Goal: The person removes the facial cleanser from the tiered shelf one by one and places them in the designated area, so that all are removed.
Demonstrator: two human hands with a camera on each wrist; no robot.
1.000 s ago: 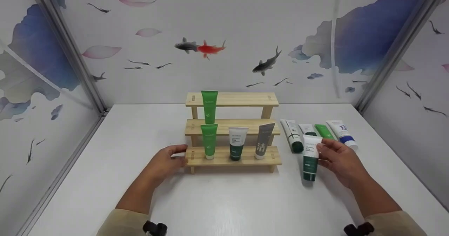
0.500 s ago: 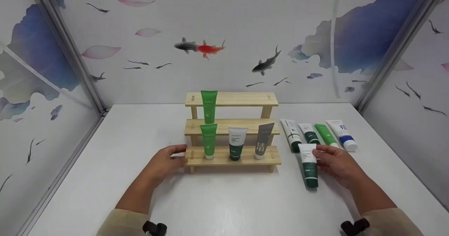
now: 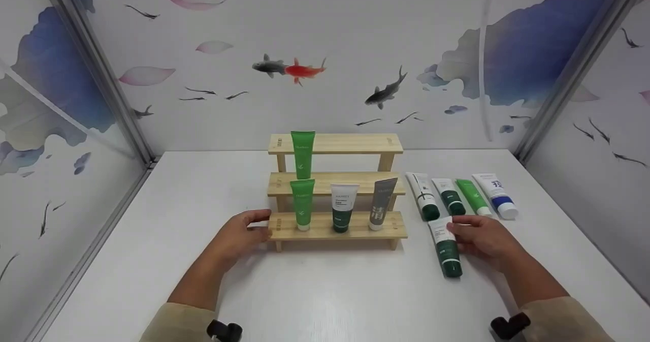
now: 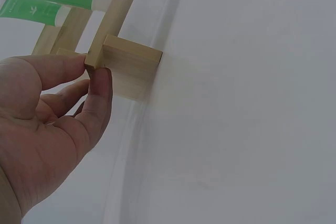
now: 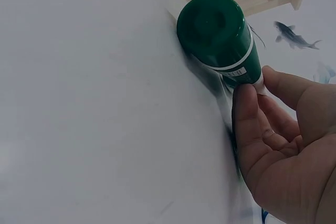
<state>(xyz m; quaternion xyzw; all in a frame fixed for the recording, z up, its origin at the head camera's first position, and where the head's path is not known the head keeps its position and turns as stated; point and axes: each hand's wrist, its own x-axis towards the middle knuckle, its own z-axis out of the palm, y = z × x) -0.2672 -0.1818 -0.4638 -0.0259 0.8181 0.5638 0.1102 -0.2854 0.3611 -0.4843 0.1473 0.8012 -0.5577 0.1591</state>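
Observation:
My left hand (image 3: 244,235) pinches the left end of the lowest board of a three-tier wooden rack (image 3: 330,234); the left wrist view shows thumb and fingers around the board's corner (image 4: 94,59). With thumb and fingers, my right hand (image 3: 487,238) pinches a white and dark green squeeze tube (image 3: 447,248) right of the rack. Its green cap (image 5: 212,27) faces the right wrist camera. On the rack's lowest board stand a green tube (image 3: 303,205), a white and green tube (image 3: 344,207) and a grey tube (image 3: 382,205). Another green tube (image 3: 303,154) stands on the middle board.
Behind the held tube, several tubes lie in a row on the white table (image 3: 325,291): a white one with a dark cap (image 3: 422,197), a white and green one (image 3: 449,197), a green one (image 3: 473,197) and a white and blue one (image 3: 495,195). Printed panels surround the table.
My right hand has brought the white and green tube lower and toward me, and the tube has tilted down to the table. My left hand keeps its hold on the rack.

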